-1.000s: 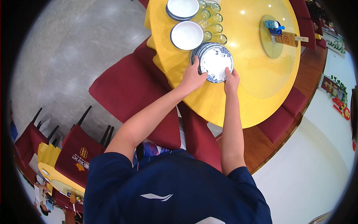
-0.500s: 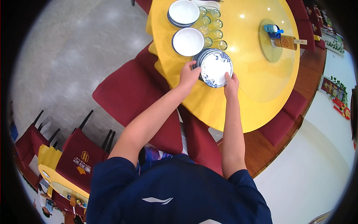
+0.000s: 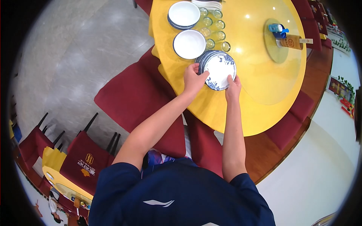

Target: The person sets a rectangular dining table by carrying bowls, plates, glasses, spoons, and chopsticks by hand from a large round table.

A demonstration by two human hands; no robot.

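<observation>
A stack of blue-and-white plates [image 3: 221, 69] with a floral rim is between my hands at the near edge of the yellow round table [image 3: 249, 116]. My left hand [image 3: 195, 79] grips the stack's left side, its thumb over the top plate's rim. On the lower right rim, my right hand [image 3: 233, 87] has its thumb on top and its other fingers underneath, mostly hidden. Just beyond the plates sits a white bowl [image 3: 189, 44] with a dark blue edge. Several clear glasses [image 3: 220, 35] stand in rows beside it.
Farther up are more stacked bowls [image 3: 184, 14] and a pile of white spoons [image 3: 207, 4]. A glass turntable [image 3: 273, 52] carries a brown box [image 3: 292, 41] and a blue item [image 3: 277, 28]. Red chairs [image 3: 135, 94] press against the table's near side.
My left thumb has slid a little farther over the top plate. The plates stay in both hands, and the whole view has shifted slightly.
</observation>
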